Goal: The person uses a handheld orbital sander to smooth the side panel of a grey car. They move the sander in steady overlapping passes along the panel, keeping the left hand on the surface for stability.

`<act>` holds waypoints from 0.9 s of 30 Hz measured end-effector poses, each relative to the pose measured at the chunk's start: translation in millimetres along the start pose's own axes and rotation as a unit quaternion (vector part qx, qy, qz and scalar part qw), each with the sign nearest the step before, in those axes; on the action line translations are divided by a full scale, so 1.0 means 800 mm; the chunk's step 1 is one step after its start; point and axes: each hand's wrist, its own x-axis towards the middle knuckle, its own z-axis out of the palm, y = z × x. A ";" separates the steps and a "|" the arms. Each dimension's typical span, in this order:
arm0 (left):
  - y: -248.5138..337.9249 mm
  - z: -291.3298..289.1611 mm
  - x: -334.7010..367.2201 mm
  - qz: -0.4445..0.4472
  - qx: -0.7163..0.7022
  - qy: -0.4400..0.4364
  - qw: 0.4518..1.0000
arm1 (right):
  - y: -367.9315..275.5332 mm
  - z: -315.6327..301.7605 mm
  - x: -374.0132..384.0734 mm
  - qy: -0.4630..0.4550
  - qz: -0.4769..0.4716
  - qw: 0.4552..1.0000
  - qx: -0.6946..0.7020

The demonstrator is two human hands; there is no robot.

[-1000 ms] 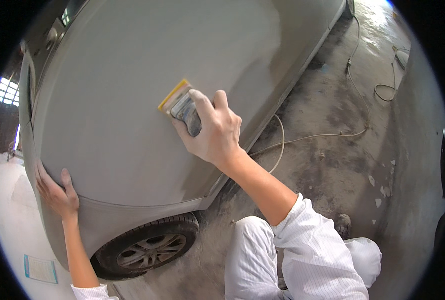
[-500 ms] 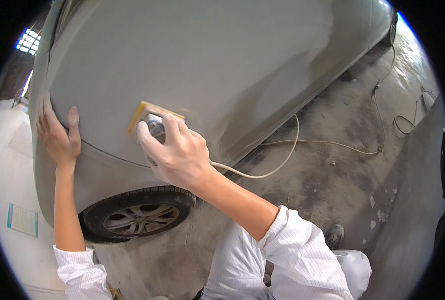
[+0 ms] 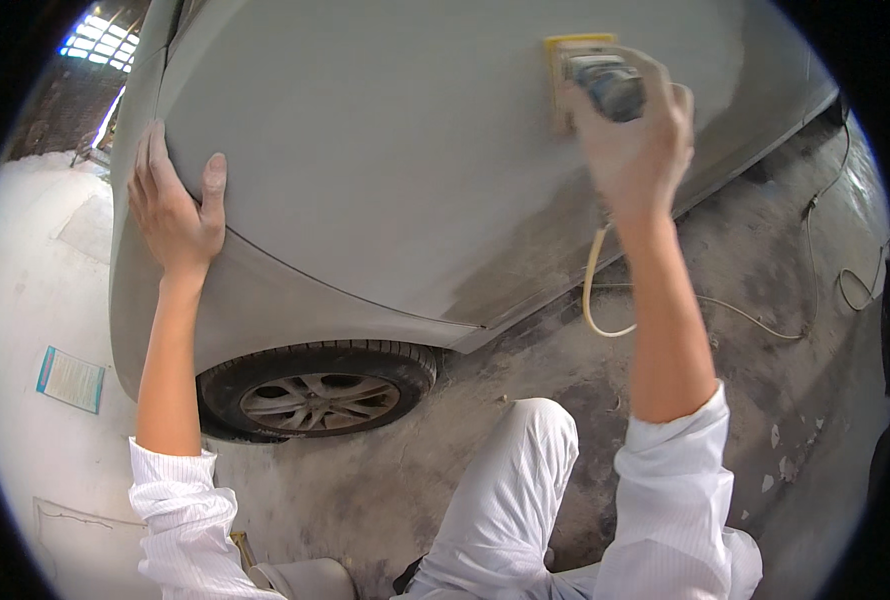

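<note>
Pressing a yellow-padded rectangular power sander (image 3: 593,78) flat on the grey primed car panel (image 3: 385,160), long axis upright, the right hand (image 3: 633,140) clamps its fingers around it; left hand (image 3: 175,210) rests spread open on the panel's edge.

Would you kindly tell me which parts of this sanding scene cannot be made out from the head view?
- Sander: its body is largely covered by the right hand and blurred.
- Sanding pad's face: pressed against the car panel, hidden.
- Hose: its far end trails too thin to follow.
- Tyre: its top is hidden by the panel.
- Left hand: palm flat on the panel, unseen.
</note>
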 end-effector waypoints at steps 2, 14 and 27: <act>0.000 0.001 0.000 0.006 0.003 0.005 1.000 | 0.004 -0.002 0.015 -0.005 0.017 1.000 0.009; -0.002 0.000 0.000 0.014 -0.006 -0.005 1.000 | -0.175 0.024 -0.109 -0.125 -0.174 0.972 0.099; -0.008 -0.003 -0.003 -0.002 0.008 -0.031 0.999 | -0.142 0.017 -0.100 -0.116 -0.181 0.965 0.151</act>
